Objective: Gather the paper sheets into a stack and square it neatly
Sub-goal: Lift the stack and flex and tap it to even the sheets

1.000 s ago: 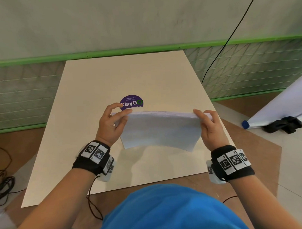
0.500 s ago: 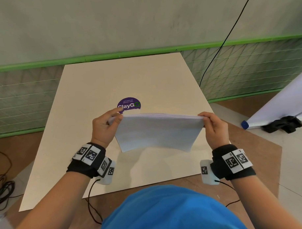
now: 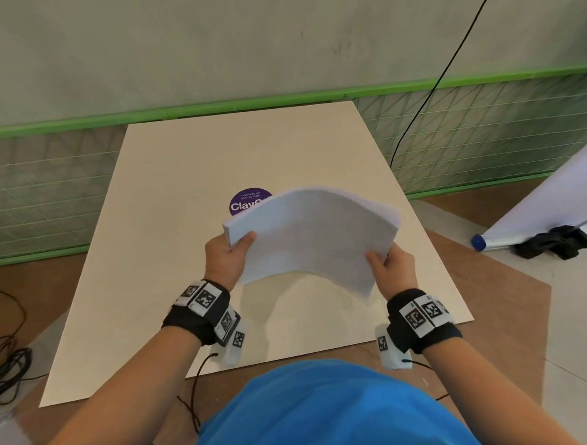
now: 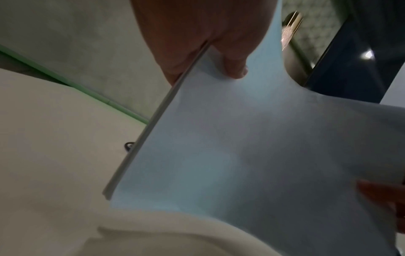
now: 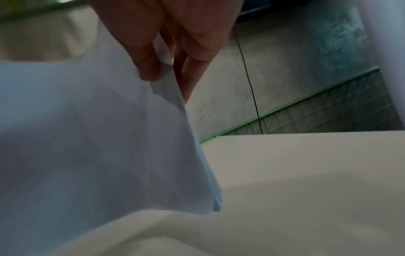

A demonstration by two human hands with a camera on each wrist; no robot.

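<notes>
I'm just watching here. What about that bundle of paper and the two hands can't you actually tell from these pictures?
- Purple sticker, head view: its wording is partly covered by the paper stack.
- Left hand fingers, head view: hidden behind the stack; only the thumb shows.
- Right hand, head view: its fingers are hidden under the sheets.
- Sheet count: the edge is too fine and blurred in the left wrist view.

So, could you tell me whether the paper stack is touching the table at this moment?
Apart. The right wrist view shows the paper stack hanging with its lower corner clear of the table, and its shadow falls separately beneath.
</notes>
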